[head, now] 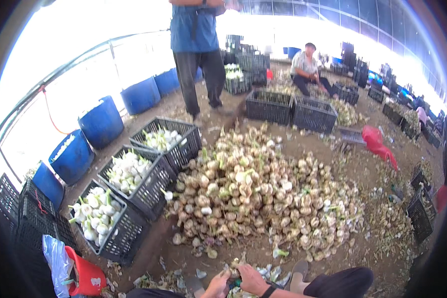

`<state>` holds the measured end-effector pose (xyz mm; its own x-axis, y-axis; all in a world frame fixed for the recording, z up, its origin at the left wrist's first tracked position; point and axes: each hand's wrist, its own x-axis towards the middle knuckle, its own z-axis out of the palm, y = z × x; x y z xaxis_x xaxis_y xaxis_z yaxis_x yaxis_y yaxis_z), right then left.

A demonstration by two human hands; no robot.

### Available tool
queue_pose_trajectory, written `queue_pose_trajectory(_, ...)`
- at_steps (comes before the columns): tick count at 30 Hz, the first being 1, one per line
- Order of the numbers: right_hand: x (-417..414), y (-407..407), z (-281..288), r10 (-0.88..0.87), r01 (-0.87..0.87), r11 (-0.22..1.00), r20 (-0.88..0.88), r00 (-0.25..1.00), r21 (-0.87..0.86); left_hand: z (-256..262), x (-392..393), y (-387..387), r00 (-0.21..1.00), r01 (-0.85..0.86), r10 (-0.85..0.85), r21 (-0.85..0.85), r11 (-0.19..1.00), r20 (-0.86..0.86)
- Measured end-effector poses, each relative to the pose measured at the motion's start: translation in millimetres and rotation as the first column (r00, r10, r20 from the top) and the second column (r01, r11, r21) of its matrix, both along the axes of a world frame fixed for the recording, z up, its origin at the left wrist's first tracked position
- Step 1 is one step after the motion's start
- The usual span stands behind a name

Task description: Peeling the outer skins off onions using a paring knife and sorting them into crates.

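Observation:
Low in the head view, my left hand (217, 285) and my right hand (251, 278) are close together, both on a garlic bulb (231, 269) that my fingers partly hide. Something green shows just below them. A large heap of unpeeled garlic bulbs (253, 193) lies on the dirt floor in front of me. To its left stand black plastic crates (134, 232) holding whitish, cleaned garlic bulbs (97, 216), some with green stems. Loose skins (167, 279) and scraps surround my feet.
A red bucket (91, 275) with a clear plastic bag stands at lower left. Blue tubs (100, 123) line the left side. A person in blue (195, 29) stands beyond the heap, near two black crates (270, 108). Another person (306, 69) sits farther back. Red netting (380, 145) lies right.

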<state>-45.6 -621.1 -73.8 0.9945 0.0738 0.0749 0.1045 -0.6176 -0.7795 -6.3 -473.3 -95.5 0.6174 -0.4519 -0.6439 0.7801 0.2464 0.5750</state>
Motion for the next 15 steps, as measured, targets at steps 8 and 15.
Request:
queue_pose_trajectory(8,-21,-8,23,-0.142,0.298,0.774,-0.305,0.942,0.559,71,-21,-2,0.612,-0.080,-0.274,0.403,0.911,0.742)
queue_pose_trajectory(15,-27,17,80,-0.052,0.306,0.690,-0.377,0.925,0.655,97,-37,26,0.374,-0.139,-0.524,0.605,0.784,0.765)
